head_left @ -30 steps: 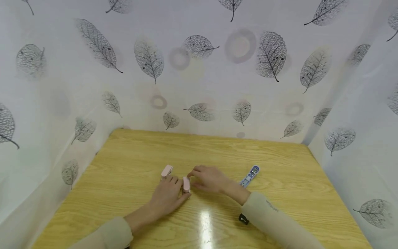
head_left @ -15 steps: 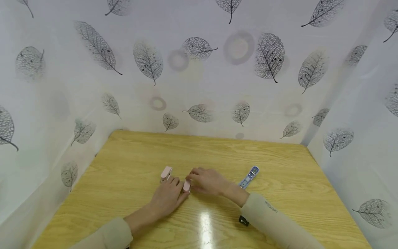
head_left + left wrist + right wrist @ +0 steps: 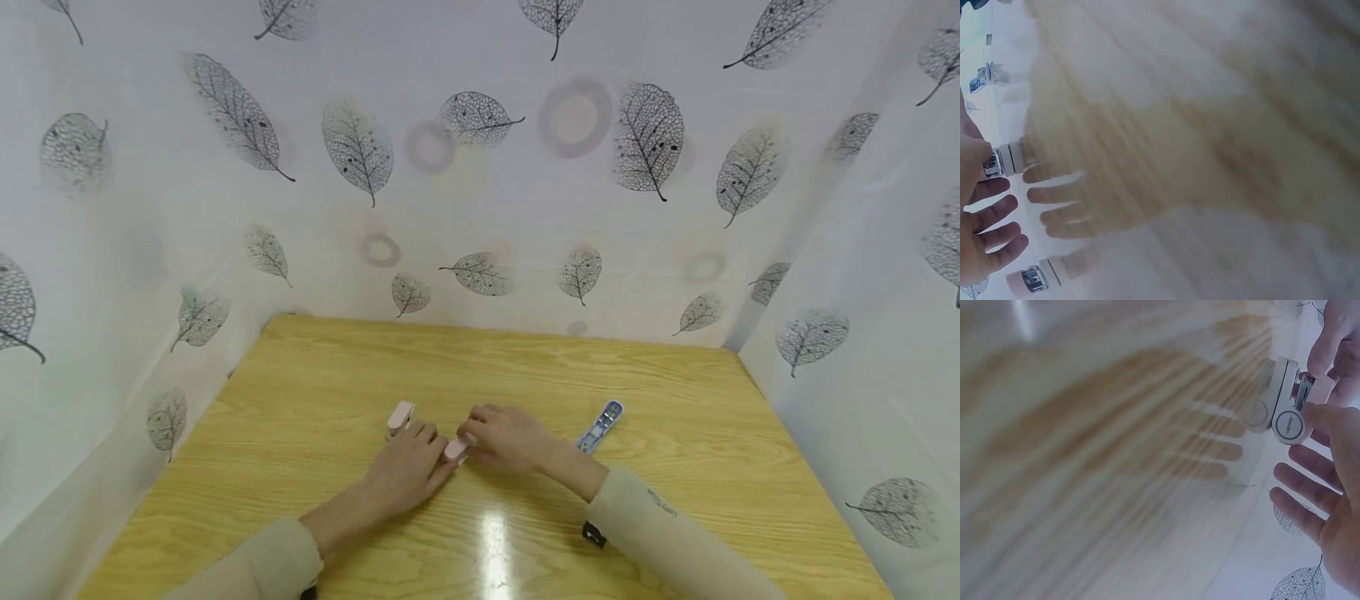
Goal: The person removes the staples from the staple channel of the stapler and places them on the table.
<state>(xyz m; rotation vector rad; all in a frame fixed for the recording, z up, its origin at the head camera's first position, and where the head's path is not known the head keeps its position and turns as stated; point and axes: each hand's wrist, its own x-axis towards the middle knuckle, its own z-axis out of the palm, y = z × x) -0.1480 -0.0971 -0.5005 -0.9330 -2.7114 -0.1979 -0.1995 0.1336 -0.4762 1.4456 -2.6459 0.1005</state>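
Note:
A small pink stapler (image 3: 456, 450) lies between both hands at the middle of the table. The left hand (image 3: 405, 471) holds it from the left, between thumb and index finger. At its round pivot end, the right hand (image 3: 512, 437) pinches it with thumb and index finger, while the other fingers (image 3: 1300, 494) extend past it. In the right wrist view the stapler (image 3: 1291, 422) stands on its pale base, its metal part partly showing. A second pink stapler (image 3: 401, 415) stands just beyond the left fingers; the left wrist view shows this stapler (image 3: 1035, 279) below the spread fingers.
A blue stapler (image 3: 602, 427), seemingly opened out, lies right of the right wrist, partly behind the forearm. A black piece (image 3: 593, 534) shows below the right sleeve. The glossy wooden table (image 3: 337, 350) meets leaf-patterned curtains (image 3: 510, 192) at its back and sides.
The pink stapler between the hands has turned, its far end swinging rightward toward the right hand. The right fingers have closed in on that end. The second pink and blue staplers stay put.

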